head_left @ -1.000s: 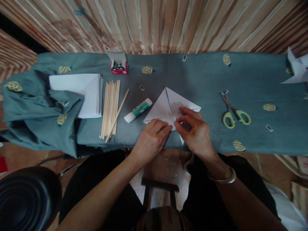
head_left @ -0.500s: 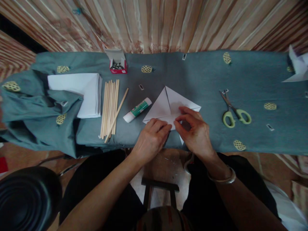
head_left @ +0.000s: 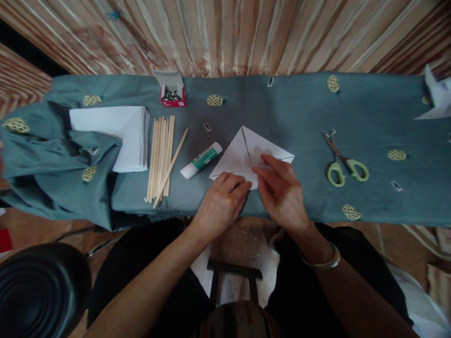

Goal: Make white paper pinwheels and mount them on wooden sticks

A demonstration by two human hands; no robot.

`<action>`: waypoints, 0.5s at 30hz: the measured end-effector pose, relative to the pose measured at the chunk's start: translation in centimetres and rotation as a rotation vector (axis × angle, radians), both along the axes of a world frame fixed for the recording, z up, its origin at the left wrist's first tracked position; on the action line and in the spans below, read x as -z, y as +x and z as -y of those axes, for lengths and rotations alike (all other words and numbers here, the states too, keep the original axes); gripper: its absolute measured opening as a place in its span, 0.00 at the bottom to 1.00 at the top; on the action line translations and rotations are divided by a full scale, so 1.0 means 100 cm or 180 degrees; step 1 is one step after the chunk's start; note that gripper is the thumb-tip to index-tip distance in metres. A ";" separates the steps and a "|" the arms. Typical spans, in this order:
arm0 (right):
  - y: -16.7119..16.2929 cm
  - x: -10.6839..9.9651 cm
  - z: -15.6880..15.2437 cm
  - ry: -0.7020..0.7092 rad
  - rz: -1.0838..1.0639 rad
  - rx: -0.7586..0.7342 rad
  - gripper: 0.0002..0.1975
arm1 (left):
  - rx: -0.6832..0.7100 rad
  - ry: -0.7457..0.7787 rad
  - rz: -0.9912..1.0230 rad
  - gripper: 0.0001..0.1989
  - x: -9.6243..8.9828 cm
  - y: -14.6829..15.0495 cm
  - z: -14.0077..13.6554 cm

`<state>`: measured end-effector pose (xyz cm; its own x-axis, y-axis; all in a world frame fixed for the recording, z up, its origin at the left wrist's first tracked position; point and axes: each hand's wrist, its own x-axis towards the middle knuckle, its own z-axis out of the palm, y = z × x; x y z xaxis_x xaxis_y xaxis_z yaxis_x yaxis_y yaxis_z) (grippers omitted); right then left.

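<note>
A white paper with slits running in from its corners lies near the table's front edge, in the middle of the view. My left hand is closed at its lower edge, thumb and fingers pressed on the paper. Over the lower right part, my right hand has bent fingers gathered on the paper near its middle; the part beneath that hand is hidden. A glue stick with its cap on lies just left of the paper. Green-handled scissors rest farther right, their blades pointing away from me.
Several wooden sticks lie left of the glue stick. Beyond them is a stack of white paper, partly under a fold of the tablecloth. An open red box of small metal pieces stands behind. A folded paper shape sits far right.
My right hand has shifted slightly left, its fingers now closer to the paper's middle. The paper point that showed below that hand is out of sight. My left hand has barely moved.
</note>
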<state>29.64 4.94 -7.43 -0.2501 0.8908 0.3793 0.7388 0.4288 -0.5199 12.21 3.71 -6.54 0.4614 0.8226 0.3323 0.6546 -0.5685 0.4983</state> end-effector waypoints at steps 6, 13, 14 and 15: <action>-0.002 -0.003 0.002 -0.0122 0.0234 -0.0054 0.18 | 0.0013 -0.0037 -0.0040 0.10 -0.001 0.000 0.000; -0.006 0.002 0.005 -0.0197 0.0403 -0.0041 0.20 | 0.0009 -0.0131 -0.0065 0.11 -0.001 -0.001 0.001; -0.007 0.003 0.006 -0.0180 0.0472 -0.0042 0.20 | -0.0002 -0.0130 -0.0056 0.10 0.000 -0.001 0.001; -0.008 0.003 0.007 -0.0171 0.0538 -0.0053 0.20 | -0.0021 -0.0126 -0.0048 0.10 0.000 -0.001 0.001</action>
